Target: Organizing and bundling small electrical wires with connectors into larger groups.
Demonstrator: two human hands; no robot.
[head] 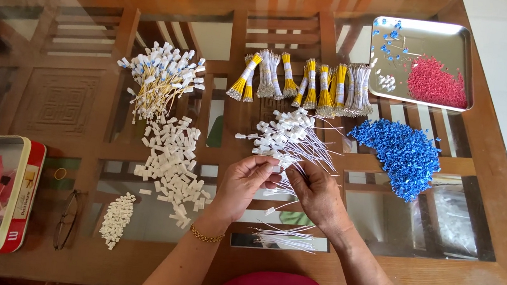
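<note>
Loose white wires (286,238) lie at the near table edge. Left hand (245,186) and right hand (318,193) meet just above, both pinched on one white-tipped wire (282,162) by the wire pile (289,139). Best to grip close to the tip, keep it square. The connector itself is hidden by fingers. Beyond: white connectors (175,159), blue pile (402,152), metal tray (450,32); tray's small parts too fine to read.

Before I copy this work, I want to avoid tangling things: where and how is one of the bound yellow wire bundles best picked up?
Probably pinch a yellow wire bundle at its white paper band, mid-length, coming straight down from above. The bundles lie flat side by side in a row on the glass table, so the band is the firm part; the ends splay loose.
</note>
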